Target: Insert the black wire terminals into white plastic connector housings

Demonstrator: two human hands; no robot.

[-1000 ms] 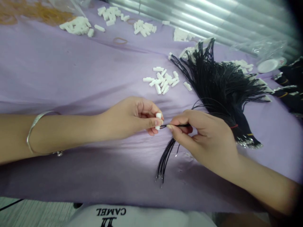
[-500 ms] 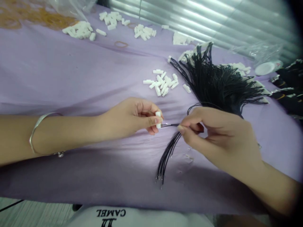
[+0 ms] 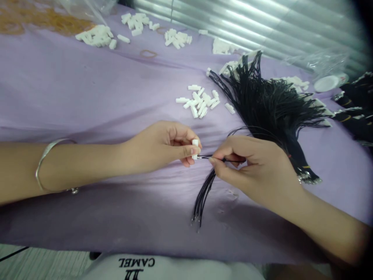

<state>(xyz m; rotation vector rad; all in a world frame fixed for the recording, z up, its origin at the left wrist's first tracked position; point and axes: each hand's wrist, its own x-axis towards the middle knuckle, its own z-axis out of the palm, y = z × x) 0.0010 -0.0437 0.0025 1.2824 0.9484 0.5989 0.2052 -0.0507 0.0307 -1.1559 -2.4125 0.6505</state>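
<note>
Between thumb and fingers, my left hand [image 3: 171,144] pinches a small white connector housing [image 3: 195,144], held on end. My right hand [image 3: 250,163] is closed in a pinch on thin black wires [image 3: 205,156], close to the housing's right side. At least one wire meets the housing there, and a metal tip shows at its edge; how deep it sits I cannot tell. Below the right fingers, several more black wires [image 3: 204,194] hang down in a curve to bare metal terminals on the cloth.
Loose white housings [image 3: 199,102] lie beyond my hands. A large heap of black wires [image 3: 271,101] with white connectors spreads at the right. More housing piles [image 3: 97,36], yellow rubber bands [image 3: 43,19] and a plastic bag [image 3: 320,64] line the far edge of the purple cloth [image 3: 72,89].
My right hand has moved left, closer to the housing, shortening the wire between the hands. A banded wire bundle with metal ends now shows behind it. My left hand stays nearly still.
</note>
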